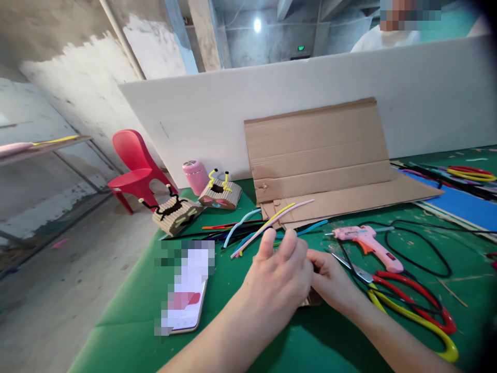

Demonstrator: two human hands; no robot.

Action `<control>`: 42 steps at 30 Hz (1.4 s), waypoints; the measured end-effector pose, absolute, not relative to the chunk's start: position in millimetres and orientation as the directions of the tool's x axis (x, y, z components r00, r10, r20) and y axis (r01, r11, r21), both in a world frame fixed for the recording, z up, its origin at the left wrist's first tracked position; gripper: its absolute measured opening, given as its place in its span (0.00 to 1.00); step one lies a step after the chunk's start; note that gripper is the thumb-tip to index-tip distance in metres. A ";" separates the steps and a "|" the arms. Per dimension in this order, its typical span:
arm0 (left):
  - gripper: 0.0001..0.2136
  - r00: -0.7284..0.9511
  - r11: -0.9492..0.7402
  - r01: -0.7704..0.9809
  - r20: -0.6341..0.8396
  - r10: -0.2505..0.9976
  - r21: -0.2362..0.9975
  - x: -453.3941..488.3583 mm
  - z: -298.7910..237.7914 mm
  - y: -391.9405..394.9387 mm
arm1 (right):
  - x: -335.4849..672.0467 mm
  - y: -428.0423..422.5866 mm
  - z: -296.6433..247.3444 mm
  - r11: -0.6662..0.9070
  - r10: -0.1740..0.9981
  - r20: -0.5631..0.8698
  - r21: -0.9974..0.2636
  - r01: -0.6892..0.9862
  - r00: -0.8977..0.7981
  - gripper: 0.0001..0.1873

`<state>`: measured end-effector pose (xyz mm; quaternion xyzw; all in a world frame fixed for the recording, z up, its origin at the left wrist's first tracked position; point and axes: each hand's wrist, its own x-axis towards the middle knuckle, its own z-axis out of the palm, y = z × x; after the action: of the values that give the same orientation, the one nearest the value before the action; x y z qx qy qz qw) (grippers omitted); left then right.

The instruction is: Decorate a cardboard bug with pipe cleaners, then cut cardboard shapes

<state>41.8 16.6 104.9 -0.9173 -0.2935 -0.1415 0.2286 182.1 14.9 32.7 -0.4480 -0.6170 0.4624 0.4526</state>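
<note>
Nearest the camera: left hand (277,274) is palm down, its fingers (289,239) loosely bent, two tips lifted. Right hand (334,280) touches it from the side, fingers tucked under the left hand and hidden. Both sit over a small brown cardboard piece (311,300), only a corner showing under the palms on the green table (128,321). Cannot tell if either hand actually grips it.

Phone (186,298) lies flat left of the left hand, near the table edge. Right of the right hand are scissors with red handles (417,300) and scissors with yellow handles (423,329), overlapping, blades pointing at the hands.

Just beyond the fingertips is a loose bunch of pipe cleaners (264,228), mixed colours, fanned on the cloth. Pink glue gun (365,239) lies on its side right of them, its black cord (421,254) looped beside it.

Further back, a big cardboard sheet (318,150) leans on a white board (272,98), lower flap flat on the table. To the left are two cardboard crafts (176,212) (220,194) with pipe-cleaner feelers, and a pink cup (195,176) behind them. Blue sheet (458,202) is far right.

Red chair (134,166) stands on the floor off the table's left. A person in a white top (382,39) is behind the board.
</note>
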 end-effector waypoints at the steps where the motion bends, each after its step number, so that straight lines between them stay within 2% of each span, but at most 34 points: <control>1: 0.07 0.790 -0.730 0.601 0.383 0.479 -0.326 44.6 107.0 18.2 | 182.3 15.1 32.0 0.172 0.973 0.147 -0.976 0.131 -0.180 0.07; 6: 0.09 0.728 -0.711 0.661 0.436 0.529 -0.240 38.2 103.7 19.6 | 184.2 14.9 30.8 0.166 0.971 0.144 -0.980 0.107 -0.192 0.11; 9: 0.17 0.612 -0.683 0.717 0.592 0.524 -0.138 24.5 90.8 10.7 | 187.3 13.5 29.1 0.112 0.979 0.095 -0.990 0.086 -0.180 0.13; 12: 0.12 0.430 -0.685 0.727 0.747 0.507 0.046 18.4 72.5 -1.2 | 193.4 12.4 24.7 0.048 0.994 0.038 -0.994 0.094 -0.104 0.14; 14: 0.06 0.376 -0.689 0.705 0.735 0.563 0.167 21.3 59.6 -7.5 | 198.3 12.0 21.2 0.043 0.997 0.034 -0.990 0.135 -0.072 0.13; 16: 0.04 0.348 -0.670 0.694 0.693 0.632 0.262 28.2 48.0 -11.7 | 202.7 11.3 18.0 0.078 0.995 0.066 -0.979 0.189 -0.072 0.11; 19: 0.05 0.346 -0.640 0.697 0.631 0.695 0.322 38.9 36.1 -14.6 | 205.4 8.6 14.3 0.154 0.986 0.132 -0.951 0.267 -0.099 0.09; 22: 0.07 0.352 -0.604 0.717 0.567 0.744 0.348 44.0 31.7 -14.3 | 202.5 4.0 12.3 0.155 0.984 0.123 -0.946 0.285 -0.126 0.08; 26: 0.08 0.336 -0.591 0.724 0.567 0.752 0.356 42.2 33.9 -11.4 | 196.6 -1.5 14.1 0.110 0.986 0.075 -0.963 0.247 -0.148 0.07; 31: 0.09 0.346 -0.603 0.735 0.594 0.727 0.309 42.1 35.5 -11.8 | 194.0 -2.8 23.9 0.187 0.978 0.146 -0.932 0.310 -0.152 0.05; 37: 0.09 0.383 -0.593 0.762 0.559 0.736 0.259 43.2 24.4 -16.7 | 190.6 1.8 30.0 0.308 0.948 0.246 -0.870 0.384 -0.204 0.06; 42: 0.10 0.407 -0.585 0.790 0.558 0.723 0.182 41.5 18.8 -18.3 | 191.3 7.3 30.2 0.300 0.949 0.230 -0.867 0.399 -0.215 0.08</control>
<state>41.5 -18.3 18.8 -0.8369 -0.4521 -0.3035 0.0550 191.3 7.3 30.2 -0.4817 -0.6995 0.3435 0.4008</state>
